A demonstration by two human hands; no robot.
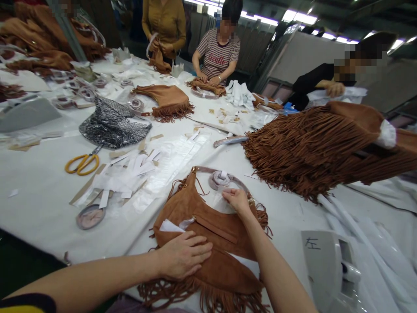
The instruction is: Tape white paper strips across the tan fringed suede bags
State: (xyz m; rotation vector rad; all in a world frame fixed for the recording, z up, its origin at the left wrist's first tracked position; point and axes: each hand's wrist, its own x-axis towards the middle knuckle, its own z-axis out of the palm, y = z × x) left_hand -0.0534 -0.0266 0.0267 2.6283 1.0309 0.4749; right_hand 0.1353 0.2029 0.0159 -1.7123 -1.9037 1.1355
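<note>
A brown suede fringed handbag [215,226] lies flat in front of me, its fringe towards me. Across its front runs a zipped pocket [216,228], and white paper [171,227] shows at the opening on the left. My left hand [187,256] rests flat on the lower front, fingers stretched out. Over the bag's upper edge, my right hand [237,200] is closed in a pinch beside the wrapped, coiled strap [220,179]. Something pale and see-through shows by those fingertips, too unclear to name.
Yellow-handled scissors [82,164] lie left, near paper strips [130,174] and a tape roll [91,216]. A large stack of fringed bags [312,148] stands right, above a grey tape dispenser [325,265]. Several co-workers stand across the table, one in a striped shirt [218,52].
</note>
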